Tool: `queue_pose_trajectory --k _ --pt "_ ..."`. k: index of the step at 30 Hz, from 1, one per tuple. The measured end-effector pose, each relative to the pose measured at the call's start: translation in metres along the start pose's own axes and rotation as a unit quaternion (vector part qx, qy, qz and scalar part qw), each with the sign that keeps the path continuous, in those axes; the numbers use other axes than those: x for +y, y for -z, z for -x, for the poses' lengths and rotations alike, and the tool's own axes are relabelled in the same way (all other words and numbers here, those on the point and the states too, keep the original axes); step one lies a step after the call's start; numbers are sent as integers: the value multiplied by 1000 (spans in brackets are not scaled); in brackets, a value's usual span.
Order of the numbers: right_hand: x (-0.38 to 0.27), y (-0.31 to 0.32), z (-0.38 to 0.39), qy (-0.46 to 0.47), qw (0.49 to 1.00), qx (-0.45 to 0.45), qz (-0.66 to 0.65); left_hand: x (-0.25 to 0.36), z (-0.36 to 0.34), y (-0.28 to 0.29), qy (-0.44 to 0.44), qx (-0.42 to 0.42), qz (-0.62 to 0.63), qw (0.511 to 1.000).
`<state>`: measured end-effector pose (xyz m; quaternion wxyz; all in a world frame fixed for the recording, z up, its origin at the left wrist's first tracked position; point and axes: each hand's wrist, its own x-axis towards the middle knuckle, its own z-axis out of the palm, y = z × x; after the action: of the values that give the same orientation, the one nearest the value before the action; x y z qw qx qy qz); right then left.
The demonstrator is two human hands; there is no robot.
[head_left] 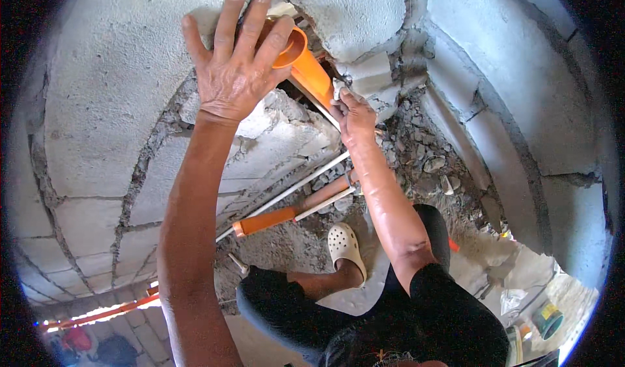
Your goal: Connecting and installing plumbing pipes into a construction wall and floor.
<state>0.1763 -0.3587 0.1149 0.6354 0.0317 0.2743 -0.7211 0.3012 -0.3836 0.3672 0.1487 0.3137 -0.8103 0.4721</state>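
My left hand [237, 74] has its fingers spread against the grey block wall [117, 74], with the thumb side by the rim of an orange pipe [309, 74]. The pipe slants through a broken gap in the blocks, its round mouth facing up. Beside the pipe's lower part, my right hand [357, 116] is closed, pinching a small pale chunk [338, 88] between thumb and fingers. What the chunk is made of is hard to tell. Thin white pipe [325, 116] runs behind the orange one, and my right fingers partly hide both.
A second orange pipe [267, 220] lies low along the wall beside a thin white pipe [293, 188]. Broken rubble [426, 149] fills the corner. My foot in a beige clog [345, 246] stands close by. A green container [548, 321] lies at the lower right.
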Motion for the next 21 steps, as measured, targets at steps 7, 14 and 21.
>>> queue_pose_trajectory --k 7,14,21 --pt "20 -11 -17 89 988 87 86 1 -1 -2 2 22 30 999" --pt "43 -9 -21 210 957 95 179 0 -2 0 2 -6 -1 1000" --pt "40 -13 -11 252 936 90 231 -1 2 -1 -3 0 5 1000"
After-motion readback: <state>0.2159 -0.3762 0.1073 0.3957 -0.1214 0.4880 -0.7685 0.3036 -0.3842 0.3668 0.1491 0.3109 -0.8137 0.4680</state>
